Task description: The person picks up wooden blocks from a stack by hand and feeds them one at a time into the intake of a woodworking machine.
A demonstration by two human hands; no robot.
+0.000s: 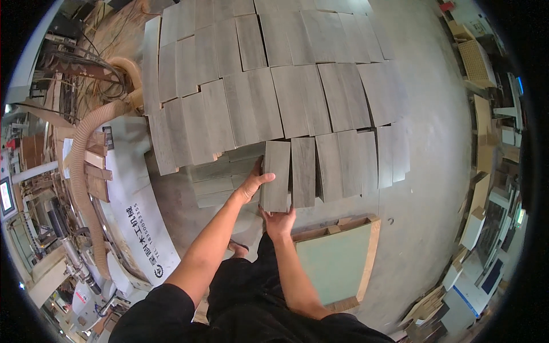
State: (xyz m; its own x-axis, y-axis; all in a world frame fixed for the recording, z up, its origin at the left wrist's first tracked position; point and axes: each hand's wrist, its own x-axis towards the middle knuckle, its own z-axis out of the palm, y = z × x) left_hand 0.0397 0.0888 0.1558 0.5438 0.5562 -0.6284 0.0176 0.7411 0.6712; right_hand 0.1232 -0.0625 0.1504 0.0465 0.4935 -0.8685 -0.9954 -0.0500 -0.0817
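Though apart, fingers (257, 167) on grey plank (279, 168)

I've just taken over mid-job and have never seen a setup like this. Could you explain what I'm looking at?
There is no robot here: you see a person's two bare hands. The one picture comes from a wide camera worn on the head, looking down, so straight edges bend near the rim; its left is the person's left.

The left hand grips the left side of a gray board, thumb on top. The right hand holds its near end. Beyond lie many gray boards in rows. A pale green panel is at the lower right, and a ribbed hose runs down the left.
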